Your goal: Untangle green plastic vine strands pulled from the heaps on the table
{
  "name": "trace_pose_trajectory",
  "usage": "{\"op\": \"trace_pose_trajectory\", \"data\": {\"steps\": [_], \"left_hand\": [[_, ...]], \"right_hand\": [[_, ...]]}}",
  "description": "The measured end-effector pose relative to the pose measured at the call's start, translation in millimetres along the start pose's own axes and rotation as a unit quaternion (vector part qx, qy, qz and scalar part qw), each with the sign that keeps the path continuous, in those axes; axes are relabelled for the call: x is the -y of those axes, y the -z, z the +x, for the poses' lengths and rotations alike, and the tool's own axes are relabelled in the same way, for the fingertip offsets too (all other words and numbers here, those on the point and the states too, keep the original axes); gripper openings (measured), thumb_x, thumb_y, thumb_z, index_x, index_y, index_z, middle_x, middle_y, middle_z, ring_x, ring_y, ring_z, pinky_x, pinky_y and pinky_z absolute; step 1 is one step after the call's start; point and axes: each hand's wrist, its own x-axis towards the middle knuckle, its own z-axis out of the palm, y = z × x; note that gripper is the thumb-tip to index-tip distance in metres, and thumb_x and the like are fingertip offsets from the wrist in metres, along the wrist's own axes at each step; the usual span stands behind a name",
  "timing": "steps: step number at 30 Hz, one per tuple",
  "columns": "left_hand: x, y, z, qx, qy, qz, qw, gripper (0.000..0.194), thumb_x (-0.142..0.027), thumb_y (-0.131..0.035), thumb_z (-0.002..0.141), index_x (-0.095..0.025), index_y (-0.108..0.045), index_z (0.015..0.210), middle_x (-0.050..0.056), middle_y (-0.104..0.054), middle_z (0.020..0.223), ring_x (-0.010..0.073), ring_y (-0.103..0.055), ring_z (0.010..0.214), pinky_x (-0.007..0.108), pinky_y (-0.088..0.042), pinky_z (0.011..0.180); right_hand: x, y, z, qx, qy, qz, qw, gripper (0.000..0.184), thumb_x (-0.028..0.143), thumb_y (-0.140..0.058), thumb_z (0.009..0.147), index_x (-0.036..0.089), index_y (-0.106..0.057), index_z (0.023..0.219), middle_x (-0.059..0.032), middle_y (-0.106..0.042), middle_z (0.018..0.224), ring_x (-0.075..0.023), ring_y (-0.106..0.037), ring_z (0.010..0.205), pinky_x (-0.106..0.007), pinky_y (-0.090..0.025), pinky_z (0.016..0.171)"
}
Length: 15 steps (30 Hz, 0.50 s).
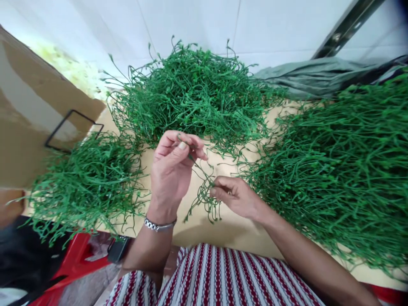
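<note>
My left hand, with a metal bracelet at its wrist, is raised over the table with thumb and fingers pinched round one end of a thin green stem. The stem runs down to the right towards my right hand. Thumb and index finger of that hand are closed on a small bunch of green stems, which dangles over the tabletop. Behind my hands rises a large heap of green stems with small bud-like tips.
To the right lies a big pile of green stems, and on the left a smaller pile. A cardboard box and black wire frame stand at left. A grey-green cloth lies along the white wall. A red stool is below.
</note>
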Motion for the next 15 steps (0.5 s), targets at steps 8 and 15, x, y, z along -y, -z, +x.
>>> {"op": "trace_pose_trajectory", "data": {"steps": [8, 15], "left_hand": [[-6, 18.1, -8, -0.071, 0.008, -0.081, 0.994, 0.010, -0.009, -0.055, 0.071, -0.019, -0.054, 0.073, -0.002, -0.054, 0.066, 0.0073, -0.046, 0.049, 0.022, -0.042, 0.048], [-34, 93.3, -41, -0.270, -0.071, 0.039, 0.959, 0.021, -0.001, -0.052, 0.070, -0.019, -0.059, 0.063, -0.003, -0.063, 0.064, 0.0110, -0.057, 0.067, 0.028, -0.047, 0.073]], "right_hand": [[7, 2, -5, 0.018, 0.009, -0.111, 0.994, 0.023, 0.019, -0.044, 0.082, 0.018, -0.037, 0.061, 0.0073, -0.031, 0.051, -0.0069, -0.028, 0.048, -0.021, -0.020, 0.047], [-3, -1, -6, 0.021, -0.012, -0.021, 0.999, 0.024, 0.026, -0.042, 0.086, 0.018, -0.039, 0.063, 0.0056, -0.041, 0.055, -0.0075, -0.037, 0.050, -0.020, -0.027, 0.048]]}}
